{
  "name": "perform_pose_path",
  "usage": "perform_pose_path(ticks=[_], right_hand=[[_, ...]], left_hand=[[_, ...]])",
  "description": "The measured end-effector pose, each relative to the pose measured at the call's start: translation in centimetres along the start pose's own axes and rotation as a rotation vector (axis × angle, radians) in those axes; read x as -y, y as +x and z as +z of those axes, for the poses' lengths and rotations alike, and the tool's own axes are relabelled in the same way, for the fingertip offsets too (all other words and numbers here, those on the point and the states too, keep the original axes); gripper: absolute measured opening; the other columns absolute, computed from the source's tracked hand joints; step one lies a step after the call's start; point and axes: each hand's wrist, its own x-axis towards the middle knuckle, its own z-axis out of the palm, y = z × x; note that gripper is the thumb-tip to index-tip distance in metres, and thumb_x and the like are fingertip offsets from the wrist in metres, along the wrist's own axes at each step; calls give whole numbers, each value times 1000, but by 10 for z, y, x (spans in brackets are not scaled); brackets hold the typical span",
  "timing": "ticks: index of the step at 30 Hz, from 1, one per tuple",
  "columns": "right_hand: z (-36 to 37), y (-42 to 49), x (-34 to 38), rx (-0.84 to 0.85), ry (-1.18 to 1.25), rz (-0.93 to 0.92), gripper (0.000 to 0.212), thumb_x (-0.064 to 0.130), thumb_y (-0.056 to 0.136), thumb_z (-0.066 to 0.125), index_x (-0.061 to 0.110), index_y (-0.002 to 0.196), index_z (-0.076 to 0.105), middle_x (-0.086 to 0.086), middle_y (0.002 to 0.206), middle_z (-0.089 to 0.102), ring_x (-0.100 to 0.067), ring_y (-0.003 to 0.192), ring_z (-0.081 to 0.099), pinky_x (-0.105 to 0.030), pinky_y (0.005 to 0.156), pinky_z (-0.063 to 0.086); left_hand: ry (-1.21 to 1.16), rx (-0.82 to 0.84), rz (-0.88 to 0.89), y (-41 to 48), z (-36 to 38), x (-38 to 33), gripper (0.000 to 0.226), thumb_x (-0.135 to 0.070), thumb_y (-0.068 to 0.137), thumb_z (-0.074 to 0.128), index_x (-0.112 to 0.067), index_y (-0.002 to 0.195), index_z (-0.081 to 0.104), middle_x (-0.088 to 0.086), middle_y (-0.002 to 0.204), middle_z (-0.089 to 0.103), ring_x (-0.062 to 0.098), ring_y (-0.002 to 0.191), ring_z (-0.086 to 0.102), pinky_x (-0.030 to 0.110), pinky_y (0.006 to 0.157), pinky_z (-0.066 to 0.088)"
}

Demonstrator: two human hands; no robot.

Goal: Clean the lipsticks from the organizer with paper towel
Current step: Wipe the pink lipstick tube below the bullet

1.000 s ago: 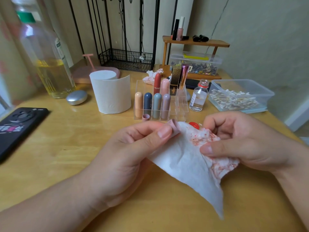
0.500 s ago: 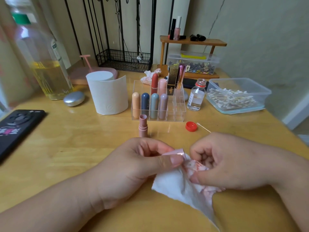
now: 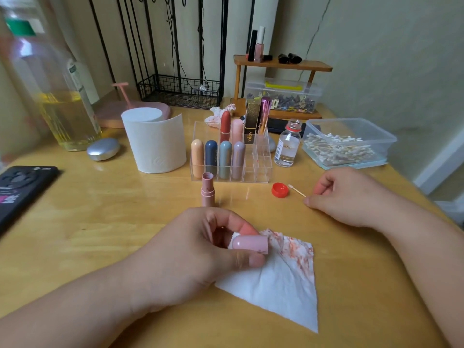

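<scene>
My left hand grips a pink lipstick cap lying sideways, together with a corner of the red-stained paper towel, which is spread on the table. The uncapped pink lipstick base stands upright just in front of the clear organizer. Several capped lipsticks stand in the organizer's left slots. My right hand rests on the table to the right with loosely curled fingers, its thumb tip at the end of a cotton swab.
A red bottle cap lies beside the swab. A small clear bottle and a tub of cotton swabs stand at the right. A paper towel roll, a silver pebble, an oil bottle and a phone are left.
My right hand has let go of the paper towel and moved right and away to the cotton swab. The towel now lies on the table under my left hand.
</scene>
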Motion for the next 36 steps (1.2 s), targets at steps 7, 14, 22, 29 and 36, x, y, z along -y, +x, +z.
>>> perform_pose_path(ticks=[7, 14, 22, 29, 36], right_hand=[[2, -2, 3, 25, -134, -91, 20, 34, 94, 62, 22, 79, 64, 2, 82, 66, -15, 76, 59, -32, 70, 51], [-7, 1, -1, -68, 253, -192, 18, 24, 96, 60, 18, 80, 63, 5, 53, 58, -17, 49, 46, -28, 52, 36], [3, 7, -4, -17, 256, -215, 12, 25, 91, 69, 21, 79, 67, 1, 63, 61, -17, 58, 54, -31, 57, 45], [14, 14, -4, -96, 363, -194, 9, 27, 81, 79, 24, 78, 72, -3, 75, 68, -17, 66, 60, -29, 64, 48], [11, 13, 1, -75, 315, -162, 28, 36, 89, 70, 17, 69, 72, 7, 60, 65, -13, 56, 56, -26, 54, 39]], left_hand=[[-68, 41, -10, 0, -2, 0, 29, -34, 76, 78, -15, 98, 77, 9, 100, 76, 32, 104, 69, 49, 101, 50], [-89, 50, -6, 1, -1, -1, 28, -33, 78, 78, -13, 97, 76, 12, 100, 76, 35, 102, 69, 52, 99, 50], [-80, 38, 1, 1, 0, 1, 25, -28, 75, 81, -15, 96, 77, 14, 97, 75, 37, 100, 69, 55, 99, 49], [-57, 40, 17, 1, 1, 2, 25, -29, 74, 81, -17, 95, 77, 11, 92, 75, 23, 87, 69, 51, 94, 51], [-150, 82, 15, 1, 1, 2, 18, -22, 86, 77, -15, 102, 77, 9, 104, 76, 26, 104, 70, 39, 100, 52]])
